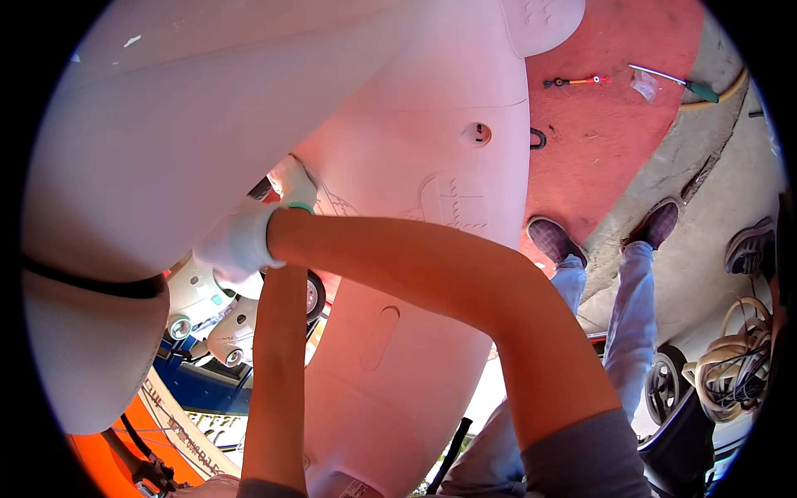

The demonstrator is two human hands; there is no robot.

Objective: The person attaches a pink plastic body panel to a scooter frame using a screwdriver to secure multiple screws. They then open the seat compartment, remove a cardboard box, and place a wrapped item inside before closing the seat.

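Note:
Both my hands wear white gloves and sit close together in the gap between two large, smooth, pale moulded body panels. My right arm crosses over my left forearm. My right hand (237,242) is against the lower edge of the left panel (183,166); its fingers are mostly hidden. Just beyond it, my left hand (292,181), in a glove with a teal cuff, reaches into the gap beside the right panel (398,158). What the fingers touch inside the gap does not show. The right panel has a round hole (476,134) and a long oval recess (380,338).
A green-handled screwdriver (701,91), a short orange-and-black rod (579,81) and a clear plastic bag (643,85) lie on the floor at upper right. Coiled cables (729,365) and a wheel (664,383) are at lower right. Jeans-clad legs (627,332) with checked shoes stand alongside.

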